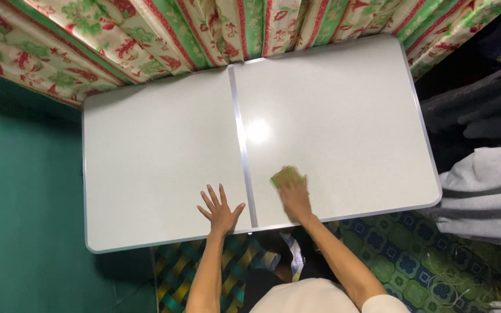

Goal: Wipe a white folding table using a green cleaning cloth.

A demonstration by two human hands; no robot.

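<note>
I'd keep my right hand [294, 200] pressed flat on the green sponge [286, 175], just right of the table's centre seam [242, 145], while my left hand [220, 210], fingers spread, braces left of it.

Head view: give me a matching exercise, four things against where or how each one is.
Things:
1. left hand
2. right hand
3. green sponge
4. patterned curtain

States:
A. hanging past the far edge of the white table
B. flat on the table, fingers spread
C. pressed onto the sponge
D. under a hand, right of the table's centre seam

Pairs: 1-B, 2-C, 3-D, 4-A
</note>
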